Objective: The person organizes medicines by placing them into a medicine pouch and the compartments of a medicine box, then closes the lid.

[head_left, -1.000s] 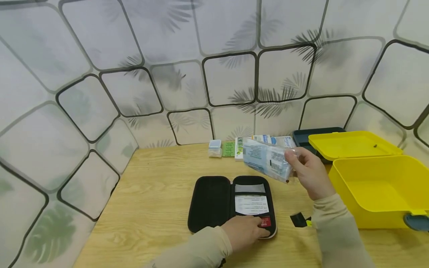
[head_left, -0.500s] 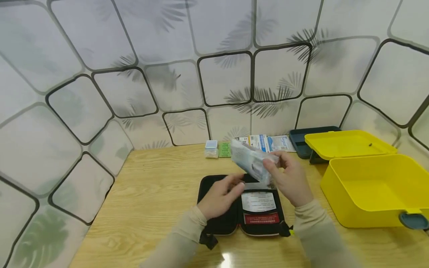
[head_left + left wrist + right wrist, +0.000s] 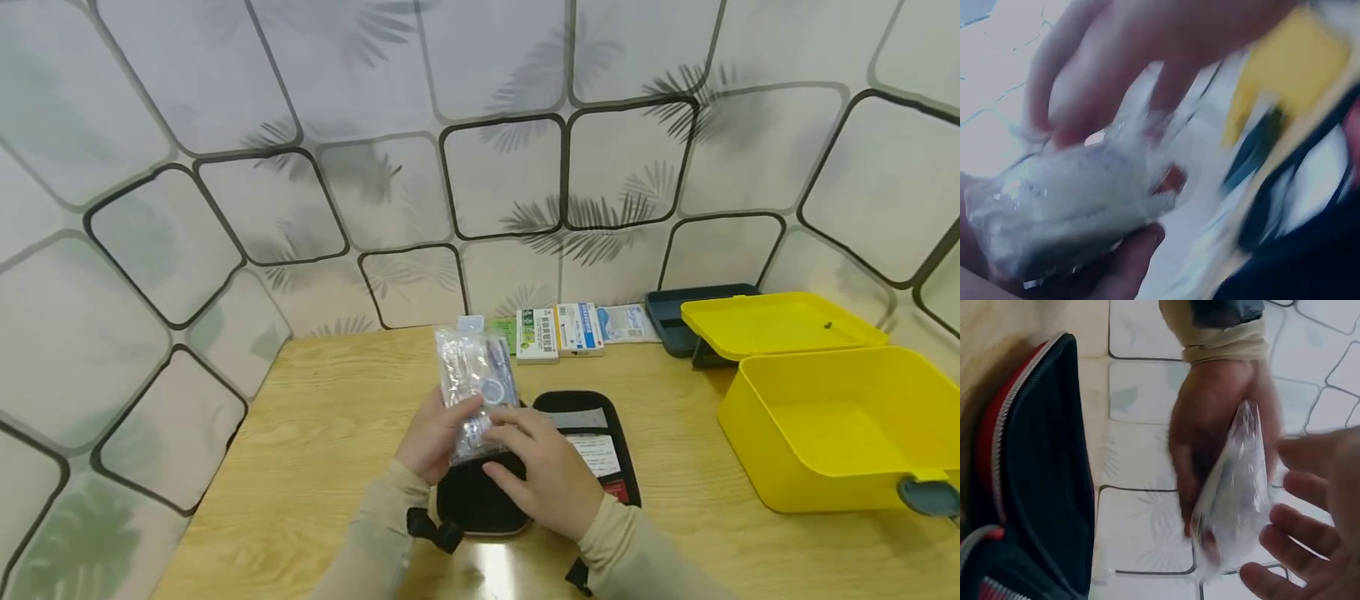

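The left hand [image 3: 429, 439] gripped a clear packet [image 3: 467, 363], its thumb laid across the front; the right hand [image 3: 553, 473] had its fingers spread and slightly bent at the packet's lower right side, though whether they pressed on it one could not tell; the packet was held tilted above the left half of a black-lined case [image 3: 482, 502], its upper end away from the person, and a pale ring shape showed through the plastic.

The case lay unfolded on the bench [image 3: 337, 442]; its right half held a white paper [image 3: 597, 455] and a red slip [image 3: 617, 490], and the right wrist view showed a red outer side with a pale zip edge; a dark strap [image 3: 433, 530] hung at the left sleeve.

Along the back of the bench, by the patterned wall [image 3: 405, 92], stood or lay a small blue-topped box [image 3: 471, 322], a green pack [image 3: 507, 330], a white carton [image 3: 537, 337], a blue and white carton [image 3: 580, 327] and a pouch [image 3: 628, 324]; to their right was a dark tray [image 3: 666, 327], partly behind the lid [image 3: 787, 321] of a yellow box [image 3: 795, 454]; the left wrist view was blurred.
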{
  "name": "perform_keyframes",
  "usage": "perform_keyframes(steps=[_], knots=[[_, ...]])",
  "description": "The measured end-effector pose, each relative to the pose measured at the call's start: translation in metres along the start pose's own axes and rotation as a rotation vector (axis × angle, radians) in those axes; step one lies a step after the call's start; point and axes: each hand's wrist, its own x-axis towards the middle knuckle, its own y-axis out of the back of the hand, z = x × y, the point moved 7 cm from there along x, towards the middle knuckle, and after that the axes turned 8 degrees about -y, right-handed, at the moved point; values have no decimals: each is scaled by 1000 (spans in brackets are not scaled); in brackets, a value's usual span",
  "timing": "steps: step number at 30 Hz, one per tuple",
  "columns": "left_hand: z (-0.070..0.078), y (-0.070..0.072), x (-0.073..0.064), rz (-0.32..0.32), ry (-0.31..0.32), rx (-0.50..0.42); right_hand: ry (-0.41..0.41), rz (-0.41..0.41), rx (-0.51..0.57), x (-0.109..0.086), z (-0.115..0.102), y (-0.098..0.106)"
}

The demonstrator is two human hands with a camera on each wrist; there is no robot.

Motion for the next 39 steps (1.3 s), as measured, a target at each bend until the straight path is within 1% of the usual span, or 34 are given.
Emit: perform_keyframes(steps=[2, 3, 5, 6, 8, 10, 12, 14, 17, 21, 23, 25, 27, 29, 32, 36, 38, 39], knots=[[10, 20, 1, 84, -55, 53, -15, 9, 19, -2, 2, -4], [14, 29, 1, 119, -76, 69, -16, 4, 10, -3, 3, -8], [20, 45, 1, 159, -86, 89, -11, -43, -22, -9, 5, -21], [22, 50, 1, 160, -78, 87, -6, -86, -39, -12, 6, -29], [22, 57, 1, 126, -50, 105, -8, -206, -61, -20, 8, -46], [21, 62, 1, 68, -14, 151, -28, -335, -75, -28, 11, -62], [17, 66, 1, 5, 19, 199, -52, -442, -108, -36, 15, -74], [14, 68, 2, -43, 42, 236, -67, -518, -147, -42, 19, -81], [8, 70, 3, -76, 69, 255, -66, -577, -198, -45, 24, -87], [-2, 62, 5, -118, 105, 232, -103, -616, -198, -42, 34, -86], [-7, 54, 6, -152, 113, 212, -144, -621, -187, -39, 43, -83], [-11, 48, 8, -166, 111, 199, -195, -611, -182, -35, 53, -77], [-15, 43, 9, -153, 99, 206, -250, -598, -178, -31, 64, -72], [-19, 41, 10, -125, 91, 229, -303, -577, -171, -28, 74, -68], [-28, 39, 9, -82, 101, 257, -353, -551, -163, -26, 87, -64], [-39, 38, 7, -59, 122, 336, -358, -542, -155, -25, 92, -62], [-42, 38, 7, -51, 118, 403, -338, -543, -161, -25, 91, -62], [-43, 39, 7, -37, 114, 449, -325, -546, -169, -25, 91, -62]])
